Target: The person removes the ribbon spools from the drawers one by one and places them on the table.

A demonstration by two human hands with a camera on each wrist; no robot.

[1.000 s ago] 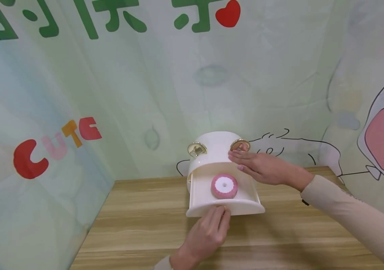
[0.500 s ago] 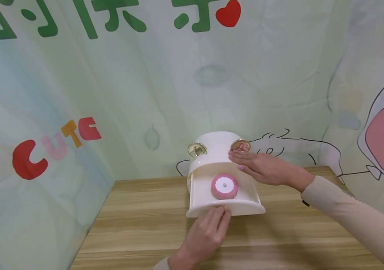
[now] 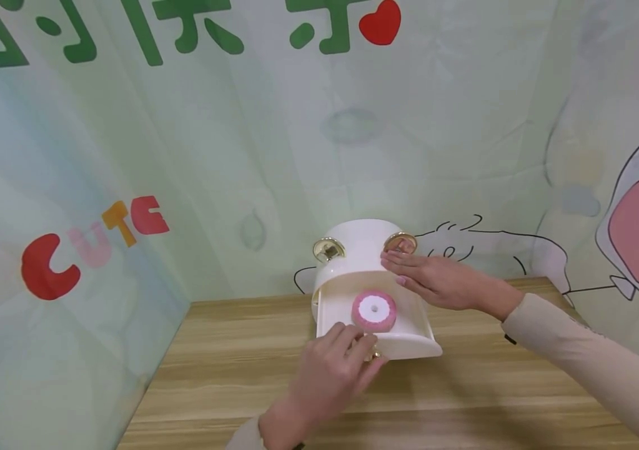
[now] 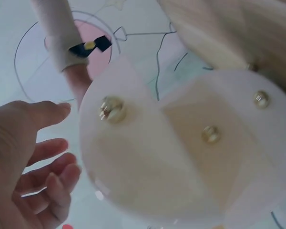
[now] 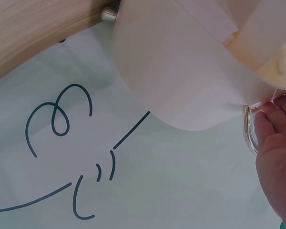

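A white rounded box [image 3: 361, 250] with gold-rimmed, ear-like rings on top stands at the back of the table. Its drawer [image 3: 417, 345] is pulled out. In the drawer lies a pink, round, flat item [image 3: 374, 323] with a white disc and a small central hole. My left hand [image 3: 327, 375] is at the drawer's front, its fingertips over the top edge. In the left wrist view, this hand [image 4: 33, 162] has spread, loosely bent fingers, apart from the gold knob [image 4: 113, 109]. My right hand [image 3: 445, 281] rests on the box top with straight fingers, beside the right ring [image 3: 403, 242].
The wooden table [image 3: 229, 362] extends to the left and front of the box. A printed cloth backdrop [image 3: 274, 156] hangs close behind and at both sides. More gold knobs [image 4: 210, 134] sit on the box's other drawer fronts.
My left hand has let go of the drawer's knob and moved up and slightly left, baring the knob. The drawer, the pink item and my right hand have stayed in place.
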